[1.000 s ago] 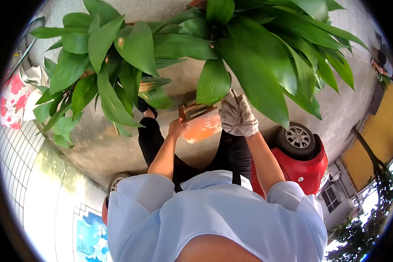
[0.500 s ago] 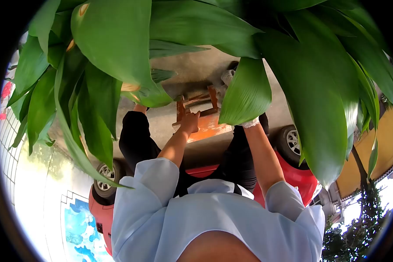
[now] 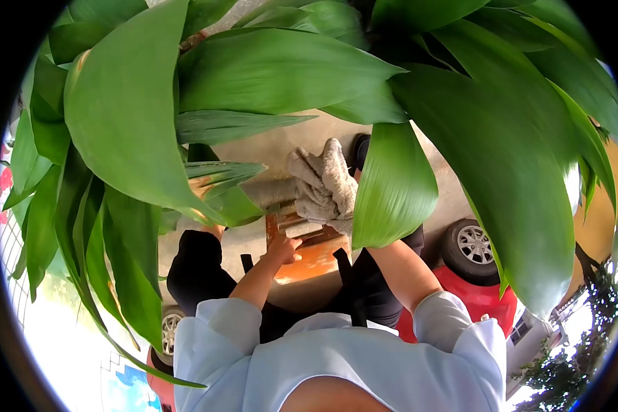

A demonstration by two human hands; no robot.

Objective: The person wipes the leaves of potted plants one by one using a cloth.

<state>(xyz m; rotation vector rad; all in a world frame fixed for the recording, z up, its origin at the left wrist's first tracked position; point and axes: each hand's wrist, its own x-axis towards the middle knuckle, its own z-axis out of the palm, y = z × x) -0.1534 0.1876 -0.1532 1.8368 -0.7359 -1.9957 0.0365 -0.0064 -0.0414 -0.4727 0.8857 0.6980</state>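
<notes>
A small wooden stool (image 3: 316,259) with worn orange-brown paint stands or lies between my knees, its slats and a leg facing away from me. My left hand (image 3: 283,248) is closed on the stool's near left part, thumb side toward the middle. A crumpled grey cloth (image 3: 323,182) lies over the stool's right side and sticks up past it. My right forearm (image 3: 408,275) reaches toward the cloth, but a broad green leaf (image 3: 395,189) covers the right hand. The cloth comes out beside that leaf, where the hand would be.
Large drooping plant leaves (image 3: 275,72) hang across the upper view and down both sides. Behind me is a red car with a wheel (image 3: 470,250) at right and another wheel (image 3: 172,333) at left. A tiled wall with a blue picture is at far left.
The grey cloth, mostly hidden behind the leaf before, now shows further left over the stool. My right forearm has swung inward. The view has shifted, and the left hand stays on the stool.
</notes>
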